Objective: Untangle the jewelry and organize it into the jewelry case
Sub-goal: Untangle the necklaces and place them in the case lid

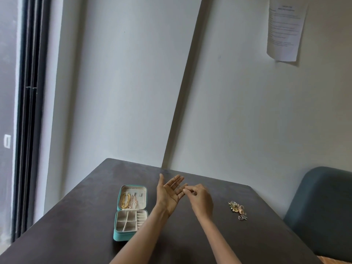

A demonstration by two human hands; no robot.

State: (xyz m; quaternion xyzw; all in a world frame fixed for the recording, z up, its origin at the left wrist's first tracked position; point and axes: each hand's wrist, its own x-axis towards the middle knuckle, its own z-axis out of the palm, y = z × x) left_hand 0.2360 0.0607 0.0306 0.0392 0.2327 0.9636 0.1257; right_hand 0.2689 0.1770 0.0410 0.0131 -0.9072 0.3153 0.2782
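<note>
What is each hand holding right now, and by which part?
A thin chain with a small pendant lies across the open left hand; the right hand pinches one end of it at the left hand's fingertips.

The scene is lit softly and rather dimly by daylight from the window at the left. A dark diagonal shadow is cast across the wall. Little glare is seen on the matte table. Straight lines are bowed and tilted toward the edges by the wide lens. Print on the paper is blurred beyond reading.
</note>
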